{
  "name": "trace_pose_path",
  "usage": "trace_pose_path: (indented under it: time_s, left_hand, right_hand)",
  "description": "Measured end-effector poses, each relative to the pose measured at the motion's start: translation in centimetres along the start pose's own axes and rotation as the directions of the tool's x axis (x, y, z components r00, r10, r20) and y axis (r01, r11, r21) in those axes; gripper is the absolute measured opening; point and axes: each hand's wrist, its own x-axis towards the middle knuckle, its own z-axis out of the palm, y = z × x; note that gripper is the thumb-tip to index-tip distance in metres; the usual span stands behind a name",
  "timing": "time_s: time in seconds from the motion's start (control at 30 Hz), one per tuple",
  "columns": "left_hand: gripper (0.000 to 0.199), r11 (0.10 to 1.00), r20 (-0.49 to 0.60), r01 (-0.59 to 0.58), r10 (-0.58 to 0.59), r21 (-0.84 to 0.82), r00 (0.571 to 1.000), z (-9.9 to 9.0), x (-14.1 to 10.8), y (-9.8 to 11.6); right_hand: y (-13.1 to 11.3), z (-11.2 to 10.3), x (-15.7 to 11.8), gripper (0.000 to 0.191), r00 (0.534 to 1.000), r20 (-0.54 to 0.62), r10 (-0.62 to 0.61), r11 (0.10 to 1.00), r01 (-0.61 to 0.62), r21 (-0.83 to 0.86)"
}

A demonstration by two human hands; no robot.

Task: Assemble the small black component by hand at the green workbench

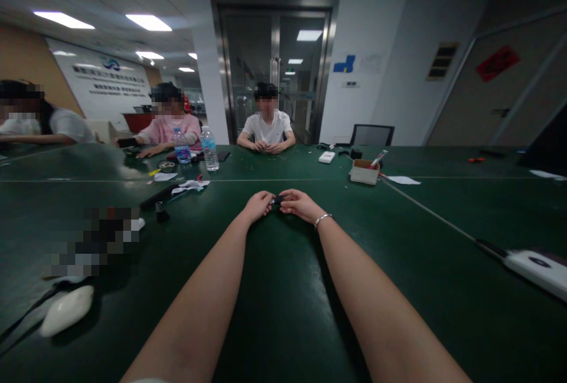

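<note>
Black part [277, 200], small, is pinched btwn L hand [258, 207] & R hand [301, 205], fingertips nearly closed, over mid green table [277, 294]. Little surface to hold, so a slack pinch could drop it; a bounce might send it twd small box [364, 177], far right.

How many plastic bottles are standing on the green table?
2. One bottle stands left of centre, near the person in pink; the other bottle is just right of it.
</note>
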Motion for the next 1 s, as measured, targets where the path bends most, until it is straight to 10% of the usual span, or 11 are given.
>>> trace_pose_path:
  time_s: [1.0]
  left_hand:
    - [0.029,0.954,-0.015,-0.058,0.056,-0.293,0.998,-0.52,-0.52,-0.34]
  right_hand:
    - [-0.35,0.61,-0.03,0.012,0.996,-0.071,0.054,0.990,-0.063,-0.128]
